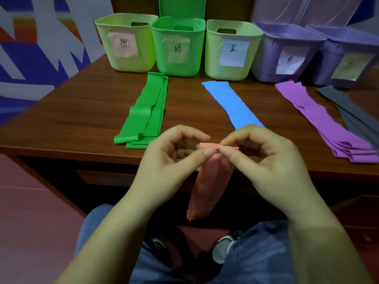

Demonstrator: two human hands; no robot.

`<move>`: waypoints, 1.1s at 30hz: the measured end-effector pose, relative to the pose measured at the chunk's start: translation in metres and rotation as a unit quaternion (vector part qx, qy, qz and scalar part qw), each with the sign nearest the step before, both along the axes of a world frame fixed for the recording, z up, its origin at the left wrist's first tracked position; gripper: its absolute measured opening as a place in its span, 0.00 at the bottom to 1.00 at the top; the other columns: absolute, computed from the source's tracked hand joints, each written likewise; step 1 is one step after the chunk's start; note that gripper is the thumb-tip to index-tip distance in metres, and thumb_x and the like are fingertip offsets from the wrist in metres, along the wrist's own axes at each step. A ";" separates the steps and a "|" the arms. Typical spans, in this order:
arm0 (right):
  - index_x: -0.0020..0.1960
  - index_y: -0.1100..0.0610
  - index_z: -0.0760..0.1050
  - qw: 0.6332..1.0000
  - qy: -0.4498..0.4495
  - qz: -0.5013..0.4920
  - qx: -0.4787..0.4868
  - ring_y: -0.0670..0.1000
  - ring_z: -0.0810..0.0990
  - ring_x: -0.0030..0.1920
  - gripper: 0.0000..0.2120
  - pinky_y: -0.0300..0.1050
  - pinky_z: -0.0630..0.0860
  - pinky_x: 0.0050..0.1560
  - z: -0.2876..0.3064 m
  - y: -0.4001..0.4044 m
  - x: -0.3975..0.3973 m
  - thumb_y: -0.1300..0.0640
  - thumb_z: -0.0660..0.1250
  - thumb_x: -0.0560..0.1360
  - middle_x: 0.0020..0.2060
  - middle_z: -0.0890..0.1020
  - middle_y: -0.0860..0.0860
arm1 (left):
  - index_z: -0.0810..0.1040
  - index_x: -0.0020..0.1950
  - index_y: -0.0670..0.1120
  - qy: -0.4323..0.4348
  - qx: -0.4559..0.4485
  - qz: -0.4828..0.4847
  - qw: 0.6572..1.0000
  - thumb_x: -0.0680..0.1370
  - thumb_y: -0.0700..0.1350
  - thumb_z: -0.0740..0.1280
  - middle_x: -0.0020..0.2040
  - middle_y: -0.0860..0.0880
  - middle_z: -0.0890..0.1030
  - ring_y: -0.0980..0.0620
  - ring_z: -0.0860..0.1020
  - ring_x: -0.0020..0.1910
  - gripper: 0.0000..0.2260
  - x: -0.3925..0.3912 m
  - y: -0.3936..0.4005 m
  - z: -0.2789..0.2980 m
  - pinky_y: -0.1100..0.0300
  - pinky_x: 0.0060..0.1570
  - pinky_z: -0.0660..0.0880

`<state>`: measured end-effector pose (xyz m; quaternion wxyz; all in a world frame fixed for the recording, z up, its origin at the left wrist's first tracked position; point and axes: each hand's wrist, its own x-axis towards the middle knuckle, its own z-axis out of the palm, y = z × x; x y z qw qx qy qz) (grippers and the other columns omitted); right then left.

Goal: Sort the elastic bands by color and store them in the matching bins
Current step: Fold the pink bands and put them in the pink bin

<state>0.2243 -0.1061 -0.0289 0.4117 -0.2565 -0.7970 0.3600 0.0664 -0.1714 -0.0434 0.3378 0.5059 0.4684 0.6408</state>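
— on the bins' paper labels, what's written?
— green bin reads 绿, next bin 蓝.
— and both hands?
— left hand and right hand pinch the flat, thin pink band over the bench edge.

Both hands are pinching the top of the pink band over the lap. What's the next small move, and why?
Probably carry the pink band forward and left to the far-left bin with the pink label. The left hand and right hand pinch its bunched top edge, the rest hangs below the table edge, and no pink pile lies before that bin.
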 end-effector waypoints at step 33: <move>0.41 0.50 0.82 0.991 0.066 -0.036 -0.114 0.45 0.82 0.39 0.06 0.37 0.77 0.43 -0.004 0.013 -0.017 0.49 0.73 0.66 0.37 0.84 0.47 | 0.82 0.37 0.49 -0.018 -0.029 0.020 0.999 0.64 0.42 0.74 0.33 0.52 0.81 0.59 0.76 0.33 0.04 -0.010 0.014 0.013 0.68 0.36 0.75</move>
